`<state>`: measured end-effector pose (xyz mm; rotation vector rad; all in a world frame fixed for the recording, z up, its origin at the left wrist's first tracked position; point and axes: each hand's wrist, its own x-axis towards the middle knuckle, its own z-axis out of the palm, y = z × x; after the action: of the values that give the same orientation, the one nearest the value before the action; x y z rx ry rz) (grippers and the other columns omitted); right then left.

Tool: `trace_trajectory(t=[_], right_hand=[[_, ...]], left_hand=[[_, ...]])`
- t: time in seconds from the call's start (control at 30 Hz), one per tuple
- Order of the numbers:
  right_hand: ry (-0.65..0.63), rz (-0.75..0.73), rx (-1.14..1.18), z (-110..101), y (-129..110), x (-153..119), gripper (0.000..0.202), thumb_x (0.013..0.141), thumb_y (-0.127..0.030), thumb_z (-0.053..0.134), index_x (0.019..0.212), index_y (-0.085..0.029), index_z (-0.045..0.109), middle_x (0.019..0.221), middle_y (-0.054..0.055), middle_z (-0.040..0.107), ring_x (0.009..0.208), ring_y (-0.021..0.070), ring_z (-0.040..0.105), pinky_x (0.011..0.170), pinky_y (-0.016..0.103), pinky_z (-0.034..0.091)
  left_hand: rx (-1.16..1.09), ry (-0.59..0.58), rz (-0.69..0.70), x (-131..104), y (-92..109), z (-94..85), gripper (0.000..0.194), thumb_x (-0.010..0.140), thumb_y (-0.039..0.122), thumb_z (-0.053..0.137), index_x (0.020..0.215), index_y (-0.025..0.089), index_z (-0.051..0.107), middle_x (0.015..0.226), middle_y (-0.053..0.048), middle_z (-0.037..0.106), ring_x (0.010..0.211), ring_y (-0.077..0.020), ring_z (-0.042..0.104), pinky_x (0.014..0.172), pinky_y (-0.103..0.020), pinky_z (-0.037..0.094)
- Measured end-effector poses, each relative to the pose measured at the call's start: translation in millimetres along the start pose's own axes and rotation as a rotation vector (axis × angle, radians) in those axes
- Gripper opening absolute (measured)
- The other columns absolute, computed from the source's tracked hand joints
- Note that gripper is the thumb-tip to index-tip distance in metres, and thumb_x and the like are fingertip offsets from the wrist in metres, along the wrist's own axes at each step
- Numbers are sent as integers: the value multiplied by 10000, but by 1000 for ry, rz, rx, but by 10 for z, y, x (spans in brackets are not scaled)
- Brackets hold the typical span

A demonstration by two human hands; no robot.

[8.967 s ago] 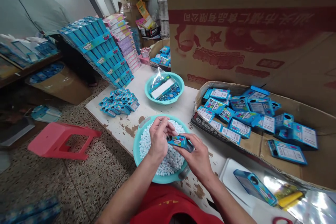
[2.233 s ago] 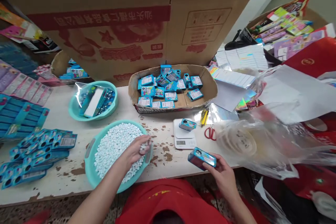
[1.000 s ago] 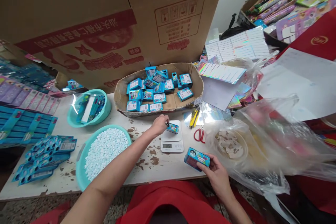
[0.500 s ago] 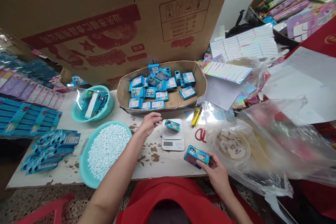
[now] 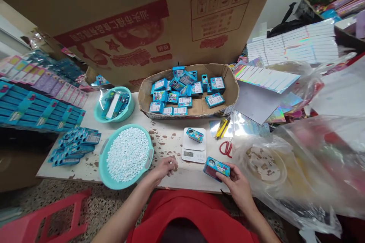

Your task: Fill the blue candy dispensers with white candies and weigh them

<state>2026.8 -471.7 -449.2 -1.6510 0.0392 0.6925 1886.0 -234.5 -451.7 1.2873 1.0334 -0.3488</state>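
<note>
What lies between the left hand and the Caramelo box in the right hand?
Only bare white tabletop shows between the left hand and the Caramelo box, seen in the head view.

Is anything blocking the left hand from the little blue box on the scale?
Nothing visible: only patchy tabletop and part of the scale lie between the left hand and that blue box.

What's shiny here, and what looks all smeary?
In the head view, rainbow glints on the striped card and pale glare on the clear plastic at right; in that same view, the plastic looks smeary, the box in the right hand sharper.
</note>
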Motion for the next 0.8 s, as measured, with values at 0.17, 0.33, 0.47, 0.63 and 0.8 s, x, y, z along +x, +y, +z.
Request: trace_trajectory(t=[0.17, 0.33, 0.47, 0.63, 0.8], right_hand=[[10, -20, 0, 14, 9, -4, 460, 511, -421, 823, 851, -182, 625, 802, 39, 686, 775, 226, 631, 743, 354, 516], [76, -18, 35, 97, 5, -112, 463, 506, -424, 821, 850, -186, 623, 801, 36, 683, 784, 230, 632, 736, 348, 513], [122, -12, 75, 173, 54, -226, 450, 531, -423, 810, 863, -189, 617, 844, 44, 687, 814, 233, 636, 763, 351, 512], [168, 5, 117, 218, 128, -314, 451, 530, -410, 813, 863, -190, 604, 848, 41, 687, 815, 227, 634, 778, 353, 509], [208, 2, 111, 239, 115, -320, 455, 518, -406, 818, 856, -187, 607, 829, 37, 682, 804, 220, 629, 764, 338, 509]], left_hand=[[469, 103, 267, 199, 535, -25, 96, 725, 119, 495, 777, 179, 549, 581, 39, 518, 524, -111, 500, 533, -225, 383], [812, 126, 550, 501, 1171, 147, 197, 720, 52, 502, 799, 189, 620, 855, -36, 588, 820, -173, 550, 753, -269, 402], [909, 114, 634, 665, 1289, 265, 305, 712, -5, 463, 863, 196, 634, 889, -52, 593, 823, -181, 549, 763, -279, 393], [791, 146, 624, 776, 1292, 207, 229, 726, 37, 471, 793, 188, 630, 804, -31, 623, 791, -165, 558, 747, -269, 404], [508, 174, 560, 733, 1158, -73, 152, 765, 184, 487, 864, 179, 602, 769, -11, 625, 645, -128, 576, 636, -242, 435]])
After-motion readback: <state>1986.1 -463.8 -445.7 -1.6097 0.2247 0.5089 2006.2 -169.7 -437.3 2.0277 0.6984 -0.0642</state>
